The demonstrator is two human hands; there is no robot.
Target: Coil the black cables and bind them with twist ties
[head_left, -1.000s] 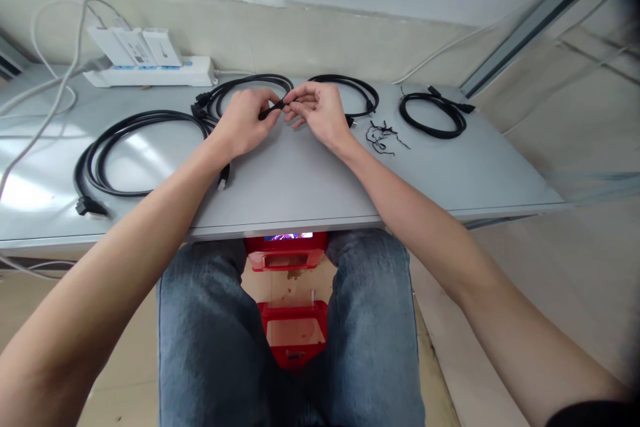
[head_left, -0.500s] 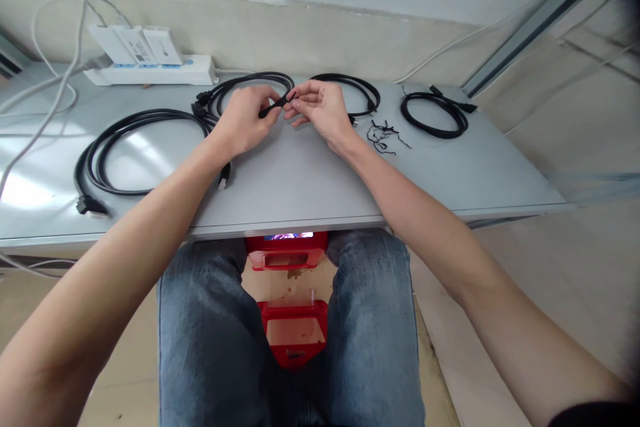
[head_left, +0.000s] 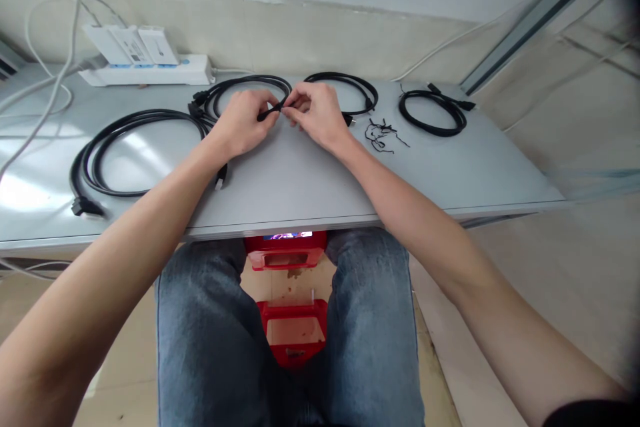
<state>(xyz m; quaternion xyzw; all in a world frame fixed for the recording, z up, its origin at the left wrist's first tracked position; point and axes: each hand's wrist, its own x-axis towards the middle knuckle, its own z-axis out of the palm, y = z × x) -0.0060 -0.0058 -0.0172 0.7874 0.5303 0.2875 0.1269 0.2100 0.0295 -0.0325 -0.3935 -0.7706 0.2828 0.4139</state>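
My left hand (head_left: 246,120) is closed on a short stretch of black cable (head_left: 270,112), which pokes out between thumb and fingers. Meeting it from the right, my right hand (head_left: 320,113) pinches at the cable's tip; what lies between its fingertips is too small to make out. Behind the left hand lies a coiled black cable (head_left: 250,78), and another coil (head_left: 357,77) is partly hidden by the right hand. A larger black cable coil (head_left: 135,117), with a plug (head_left: 87,207) at its end, rests beside my left forearm.
Thin black twist ties (head_left: 383,135) lie in a loose heap right of my hand. A smaller cable coil (head_left: 433,127) sits farther right. A white power strip (head_left: 150,73) with chargers stands at the back left. Red stools (head_left: 287,257) are under the table (head_left: 300,193).
My right fingers have closed in on the cable's tip, and the hands are slightly lower. A thin black end that showed at the right fingertips is now hidden. The view has shifted slightly.
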